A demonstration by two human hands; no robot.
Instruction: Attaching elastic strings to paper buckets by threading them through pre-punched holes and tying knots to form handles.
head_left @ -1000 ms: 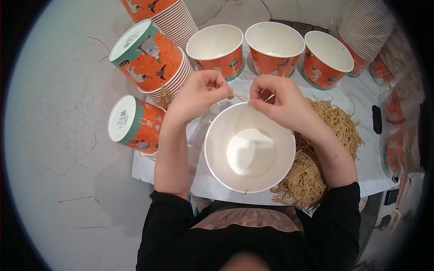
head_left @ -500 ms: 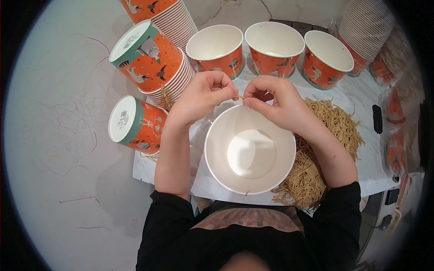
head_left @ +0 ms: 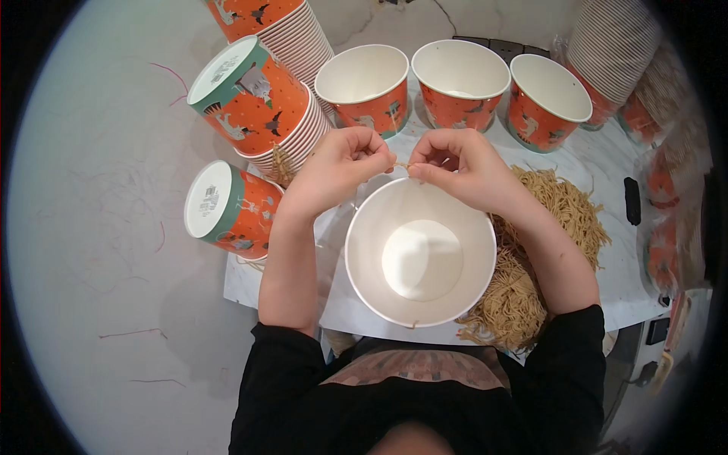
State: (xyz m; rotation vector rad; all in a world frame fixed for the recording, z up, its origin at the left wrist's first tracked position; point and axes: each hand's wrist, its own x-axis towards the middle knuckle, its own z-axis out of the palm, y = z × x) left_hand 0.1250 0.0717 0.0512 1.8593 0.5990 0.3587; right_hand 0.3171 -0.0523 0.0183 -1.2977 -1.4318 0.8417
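A large white-lined paper bucket (head_left: 362,265) stands open end up in front of me. Just above its far rim, my left hand (head_left: 343,168) is closed, thumb and forefinger pinching a thin tan cord (head_left: 402,164). My right hand (head_left: 462,168) pinches the same cord a short way to the right. Only a short piece shows between the fingertips; how it meets the rim is hidden. A small tan cord end (head_left: 414,325) sits at the near rim. Beside my right forearm lie a loose heap of tan cords (head_left: 565,208) and a denser bundle (head_left: 506,296).
Three orange-and-green paper buckets (head_left: 460,72) stand in a row at the back. Tilted stacks of such buckets (head_left: 258,98) and an upturned one (head_left: 246,205) are at the left. Plastic-wrapped stacks (head_left: 614,45) stand at the right, near a small black object (head_left: 632,201).
The fingertips have drawn slightly apart, and a little more cord shows between them. Both hands keep their pinch; the bucket has hardly moved.
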